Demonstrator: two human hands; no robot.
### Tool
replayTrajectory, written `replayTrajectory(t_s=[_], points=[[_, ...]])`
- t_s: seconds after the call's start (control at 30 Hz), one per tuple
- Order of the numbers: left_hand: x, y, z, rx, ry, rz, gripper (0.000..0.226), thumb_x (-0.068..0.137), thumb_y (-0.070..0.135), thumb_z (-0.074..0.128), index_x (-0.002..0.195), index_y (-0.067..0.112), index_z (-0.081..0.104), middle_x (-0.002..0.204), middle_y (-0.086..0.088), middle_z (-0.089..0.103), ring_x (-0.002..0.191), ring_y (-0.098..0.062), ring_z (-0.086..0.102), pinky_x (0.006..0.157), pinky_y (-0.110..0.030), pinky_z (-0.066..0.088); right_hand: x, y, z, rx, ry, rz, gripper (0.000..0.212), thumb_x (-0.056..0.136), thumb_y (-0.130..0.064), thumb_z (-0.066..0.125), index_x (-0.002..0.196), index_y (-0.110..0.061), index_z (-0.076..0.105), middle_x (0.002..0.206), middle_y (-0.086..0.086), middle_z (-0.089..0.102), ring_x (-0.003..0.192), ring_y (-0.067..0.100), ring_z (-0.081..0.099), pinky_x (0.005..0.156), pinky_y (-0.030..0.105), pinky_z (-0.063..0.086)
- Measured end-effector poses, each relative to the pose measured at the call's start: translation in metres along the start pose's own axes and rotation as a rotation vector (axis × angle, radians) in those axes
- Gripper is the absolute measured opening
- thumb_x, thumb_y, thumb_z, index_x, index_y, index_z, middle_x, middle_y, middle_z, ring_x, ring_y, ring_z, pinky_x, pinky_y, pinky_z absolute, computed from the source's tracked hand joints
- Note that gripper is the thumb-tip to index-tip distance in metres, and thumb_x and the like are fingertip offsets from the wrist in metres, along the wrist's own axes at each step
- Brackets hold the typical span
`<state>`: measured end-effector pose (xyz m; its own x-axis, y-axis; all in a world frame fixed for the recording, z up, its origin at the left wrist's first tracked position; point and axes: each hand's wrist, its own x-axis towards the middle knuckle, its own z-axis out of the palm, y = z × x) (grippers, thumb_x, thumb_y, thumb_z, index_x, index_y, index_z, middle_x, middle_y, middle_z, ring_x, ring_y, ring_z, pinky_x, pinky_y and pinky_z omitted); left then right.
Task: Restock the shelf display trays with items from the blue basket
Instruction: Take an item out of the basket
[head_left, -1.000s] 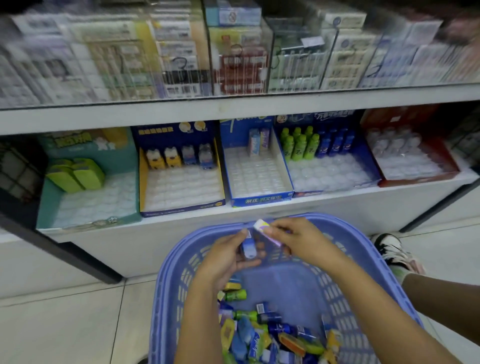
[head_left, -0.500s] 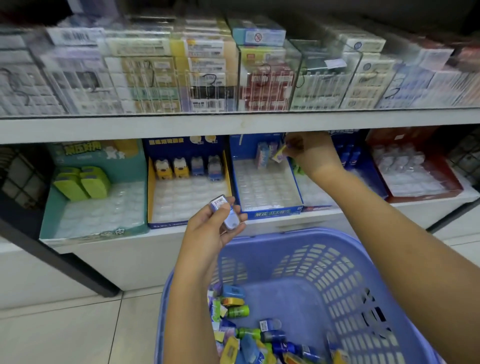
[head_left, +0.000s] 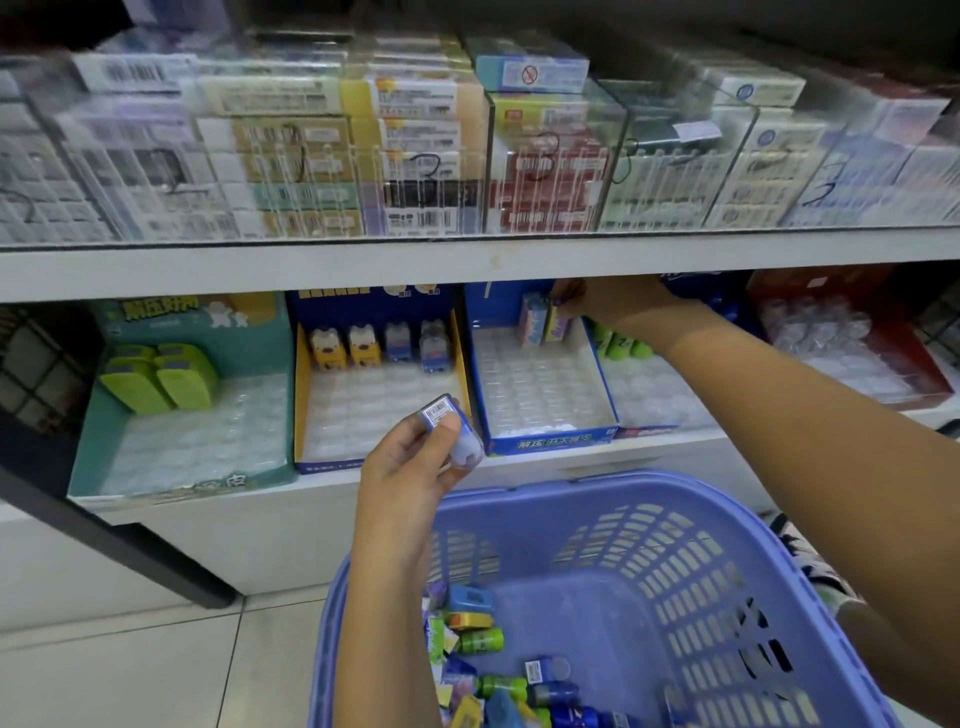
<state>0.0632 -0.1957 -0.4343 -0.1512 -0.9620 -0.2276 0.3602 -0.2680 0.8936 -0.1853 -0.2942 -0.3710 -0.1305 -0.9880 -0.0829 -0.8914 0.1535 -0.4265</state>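
A person restocking a shop shelf reaches the right hand (head_left: 618, 306) into the back of the blue tray (head_left: 550, 441), fingertips pinching the top of a slim pack (head_left: 557, 325) as it is stood in the tray's rear row, just beside a pink pack (head_left: 530, 325) already there. The rest of that tray's clear moulded insert shows open pockets.

In front of the blue tray's left corner, the left hand (head_left: 410, 467) grips a small blue-and-white container (head_left: 457, 431), barcode end up. Below and in front of the tray sits the blue basket (head_left: 675, 561), with loose stock (head_left: 483, 639) heaped at its near left side.

Immediately left of the blue tray, a yellow-sided tray (head_left: 300, 395) carries bear-shaped pieces (head_left: 400, 340) along its back; farther left again, a green tray (head_left: 182, 441) holds green packs (head_left: 161, 379). Green bottles (head_left: 618, 345) stand just right of the blue tray, and a red tray (head_left: 857, 364) lies well beyond them.

The step in hand appears to be seating the slim pack. Next, the right hand would need to let go without toppling either pack, and the left-hand container, which seems to match the blue pieces in the yellow-sided tray, likely wants turning upright and pressing into a pocket there. Most pockets are unfilled, so the job looks far from done.
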Motion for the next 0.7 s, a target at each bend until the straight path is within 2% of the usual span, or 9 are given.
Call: replayTrajectory(t_s=[0.2,0.33,0.37,0.43,0.5,0.57,0.63,0.7], points=[[-0.001,0.003,0.001,-0.035,0.040,-0.028,0.012,0.087,0.021,0.065,0.094,0.015,0.072,0.086,-0.003,0.072,0.080,-0.012,0.070,0.071,-0.021,0.057,-0.001,-0.008,0.005,-0.104,-0.002,0.010,0.022,0.091,-0.014,0.056,0.108,-0.003,0.065,0.114,0.015,0.063,0.105,0.030,0.056,0.094,0.038,0.045],[-0.005,0.009,0.002,-0.116,0.114,-0.024,0.017,0.086,0.018,0.066,0.101,0.011,0.066,0.091,-0.010,0.072,0.080,-0.019,0.071,0.063,-0.021,0.056,-0.019,-0.023,0.003,-0.214,0.027,0.021,0.023,0.092,-0.022,0.054,0.109,-0.007,0.059,0.105,0.009,0.061,0.098,0.026,0.057,0.074,0.029,0.039],[-0.005,0.011,0.002,-0.142,0.135,-0.017,0.018,0.086,0.018,0.067,0.102,0.011,0.065,0.091,-0.011,0.072,0.079,-0.019,0.072,0.063,-0.021,0.056,-0.031,-0.029,0.005,-0.221,0.059,-0.038,0.023,0.089,-0.023,0.060,0.109,-0.012,0.057,0.102,0.004,0.059,0.092,0.021,0.056,0.071,0.026,0.036],[-0.005,0.013,0.001,-0.158,0.170,0.006,0.018,0.086,0.018,0.067,0.102,0.010,0.064,0.093,-0.014,0.071,0.076,-0.019,0.072,0.062,-0.021,0.056,-0.064,-0.044,0.016,-0.178,0.084,-0.309,0.034,0.080,-0.027,0.071,0.111,-0.026,0.055,0.100,-0.005,0.057,0.079,0.008,0.051,0.068,0.022,0.036],[-0.004,0.013,0.000,-0.142,0.184,0.025,0.020,0.086,0.018,0.067,0.102,0.007,0.064,0.094,-0.015,0.072,0.075,-0.020,0.072,0.062,-0.022,0.057,-0.101,-0.059,0.031,-0.093,0.019,-0.582,0.041,0.078,-0.027,0.074,0.114,-0.030,0.054,0.107,-0.010,0.051,0.082,-0.002,0.049,0.072,0.016,0.041],[-0.003,0.013,-0.001,-0.098,0.172,0.031,0.024,0.086,0.020,0.066,0.105,0.005,0.065,0.092,-0.015,0.073,0.077,-0.022,0.072,0.064,-0.024,0.058,-0.125,-0.067,0.047,-0.052,0.022,-0.735,0.037,0.082,-0.021,0.070,0.115,-0.023,0.055,0.118,-0.006,0.048,0.094,0.005,0.054,0.081,0.019,0.046],[-0.003,0.014,0.002,-0.050,0.153,0.028,0.024,0.087,0.023,0.064,0.102,0.005,0.067,0.087,-0.015,0.073,0.075,-0.022,0.072,0.062,-0.024,0.058,-0.134,-0.073,0.056,-0.095,0.117,-0.830,0.024,0.087,-0.015,0.064,0.110,-0.015,0.060,0.117,0.000,0.054,0.092,0.016,0.059,0.075,0.031,0.052],[-0.001,0.014,0.004,-0.011,0.151,0.040,0.024,0.091,0.026,0.060,0.096,0.005,0.069,0.081,-0.015,0.073,0.072,-0.023,0.072,0.058,-0.023,0.056,-0.132,-0.078,0.058,-0.120,0.196,-0.874,0.017,0.091,-0.014,0.059,0.106,-0.010,0.064,0.110,0.004,0.061,0.089,0.020,0.061,0.069,0.035,0.053]])
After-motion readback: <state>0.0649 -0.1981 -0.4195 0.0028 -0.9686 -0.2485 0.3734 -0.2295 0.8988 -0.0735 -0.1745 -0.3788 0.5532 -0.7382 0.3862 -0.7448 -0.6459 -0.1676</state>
